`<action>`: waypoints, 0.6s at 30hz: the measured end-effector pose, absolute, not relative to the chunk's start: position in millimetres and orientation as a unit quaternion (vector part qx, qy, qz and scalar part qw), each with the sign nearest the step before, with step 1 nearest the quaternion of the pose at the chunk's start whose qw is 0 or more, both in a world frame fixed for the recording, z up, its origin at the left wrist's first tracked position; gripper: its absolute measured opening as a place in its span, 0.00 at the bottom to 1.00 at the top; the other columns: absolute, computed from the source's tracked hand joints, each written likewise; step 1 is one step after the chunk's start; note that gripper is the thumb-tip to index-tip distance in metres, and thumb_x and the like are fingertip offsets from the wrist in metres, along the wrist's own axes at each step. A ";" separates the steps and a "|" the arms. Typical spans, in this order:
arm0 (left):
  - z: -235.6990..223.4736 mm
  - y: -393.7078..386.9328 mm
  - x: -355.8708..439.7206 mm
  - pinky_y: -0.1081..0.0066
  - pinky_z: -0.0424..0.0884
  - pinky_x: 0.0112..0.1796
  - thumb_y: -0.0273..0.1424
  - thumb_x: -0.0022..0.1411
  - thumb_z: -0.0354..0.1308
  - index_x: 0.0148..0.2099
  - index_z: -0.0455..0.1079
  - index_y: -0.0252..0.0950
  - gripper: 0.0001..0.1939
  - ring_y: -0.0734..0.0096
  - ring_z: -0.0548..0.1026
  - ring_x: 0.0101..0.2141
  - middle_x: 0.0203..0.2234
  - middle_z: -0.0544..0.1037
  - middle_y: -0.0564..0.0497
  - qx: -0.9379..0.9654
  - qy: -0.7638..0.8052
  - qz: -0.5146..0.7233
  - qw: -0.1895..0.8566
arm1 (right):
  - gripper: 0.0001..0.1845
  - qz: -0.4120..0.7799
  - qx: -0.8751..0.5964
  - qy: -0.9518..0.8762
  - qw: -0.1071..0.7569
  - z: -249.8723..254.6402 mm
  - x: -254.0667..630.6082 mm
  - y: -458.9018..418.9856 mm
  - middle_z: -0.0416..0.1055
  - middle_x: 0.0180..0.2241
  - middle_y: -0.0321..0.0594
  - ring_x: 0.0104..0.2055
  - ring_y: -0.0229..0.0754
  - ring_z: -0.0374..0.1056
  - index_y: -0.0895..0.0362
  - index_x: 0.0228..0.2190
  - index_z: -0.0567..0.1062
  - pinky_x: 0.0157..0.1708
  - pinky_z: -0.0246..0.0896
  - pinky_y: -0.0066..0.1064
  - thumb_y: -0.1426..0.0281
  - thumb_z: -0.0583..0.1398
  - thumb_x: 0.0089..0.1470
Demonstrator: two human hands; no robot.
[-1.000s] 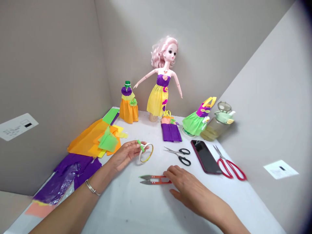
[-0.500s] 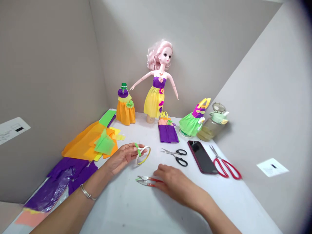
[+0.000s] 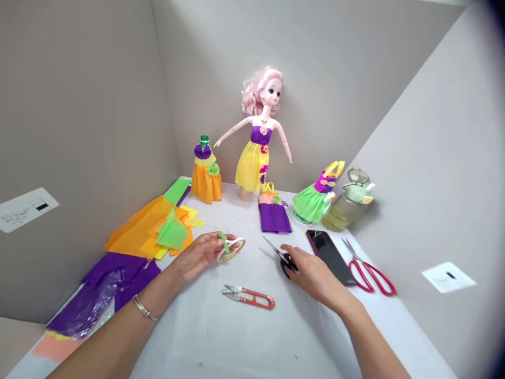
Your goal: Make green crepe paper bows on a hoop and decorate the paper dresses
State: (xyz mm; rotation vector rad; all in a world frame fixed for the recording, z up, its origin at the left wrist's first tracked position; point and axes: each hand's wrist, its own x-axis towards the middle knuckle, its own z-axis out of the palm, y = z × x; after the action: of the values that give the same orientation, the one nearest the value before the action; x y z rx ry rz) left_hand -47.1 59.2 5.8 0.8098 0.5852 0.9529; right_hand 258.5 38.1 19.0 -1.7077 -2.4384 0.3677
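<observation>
My left hand [image 3: 199,254] pinches a small green paper strip [image 3: 224,242] against a white and yellow tape ring [image 3: 231,249] that rests on the white table [image 3: 221,342]. My right hand [image 3: 313,273] is closed over the handles of the black scissors [image 3: 281,253], whose blades point up and to the left. The orange thread snips [image 3: 248,296] lie free on the table in front of both hands.
A pink-haired doll [image 3: 260,137] in a yellow dress stands at the back, flanked by paper dresses [image 3: 205,176]. Orange, green and purple crepe paper [image 3: 145,231] lies at left. A phone [image 3: 330,256], red scissors [image 3: 369,273] and a bottle [image 3: 351,205] are at right.
My right hand left the orange snips and moved right and back onto the black scissors. The left hand stayed put with the ring and green strip.
</observation>
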 end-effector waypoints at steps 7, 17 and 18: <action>2.2 60.1 -47.4 0.64 0.64 0.53 0.26 0.60 0.60 0.35 0.73 0.33 0.02 0.58 0.73 0.52 0.48 0.77 0.45 0.381 0.255 0.444 0.770 | 0.21 0.595 -0.407 -0.643 0.258 50.2 232.4 16.9 0.67 0.33 0.38 0.34 0.41 0.66 0.54 0.49 0.65 0.31 0.59 0.29 0.63 0.60 0.55; 10.6 55.3 -44.3 0.64 0.65 0.52 0.27 0.60 0.60 0.42 0.74 0.31 0.07 0.57 0.73 0.52 0.47 0.77 0.42 0.391 0.253 0.442 0.766 | 0.30 0.690 -0.284 -0.622 0.239 17.0 196.0 12.2 0.63 0.20 0.33 0.20 0.33 0.53 0.61 0.41 0.68 0.20 0.49 0.24 0.45 0.54 0.55; 11.0 54.9 -43.8 0.64 0.65 0.51 0.27 0.60 0.60 0.41 0.74 0.31 0.07 0.56 0.72 0.52 0.47 0.77 0.42 0.394 0.252 0.440 0.767 | 0.30 0.688 -0.287 -0.620 0.246 15.1 194.9 12.3 0.63 0.20 0.33 0.19 0.33 0.53 0.61 0.42 0.68 0.20 0.49 0.24 0.45 0.54 0.56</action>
State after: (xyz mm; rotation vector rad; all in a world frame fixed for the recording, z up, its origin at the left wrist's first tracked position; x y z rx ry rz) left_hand -43.8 54.9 11.0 0.8548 0.5477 0.9561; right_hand 194.9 12.3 15.1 -0.7841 -1.6905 1.8768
